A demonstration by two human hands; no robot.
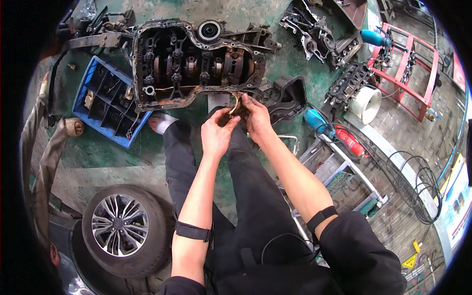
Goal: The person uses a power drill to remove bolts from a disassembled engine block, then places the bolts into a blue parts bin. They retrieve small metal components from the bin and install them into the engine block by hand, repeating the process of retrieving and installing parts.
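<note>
Both hands meet just in front of the open engine block [196, 101]. Between them is a thin, curved, brass-coloured bearing shell [236, 105]. My left hand [218, 132] pinches its lower end between thumb and fingertips. My right hand [257, 119] grips the other end, with its fingers curled and partly hiding the piece. The block lies with its underside up, greasy and dark, the crankshaft [191, 65] and bearing caps [175, 66] showing inside. A black oil pan-like part [292, 96] sits to the right of my right hand.
A blue divided crate [105, 130] with small parts lies left. Below it is a wheel [118, 226]. At right are a red metal frame [405, 69], white bucket [365, 105], red fire extinguisher [350, 140], grey metal stand [344, 169] and coiled black cable [420, 189]. Brown cloth [46, 162] shows far left.
</note>
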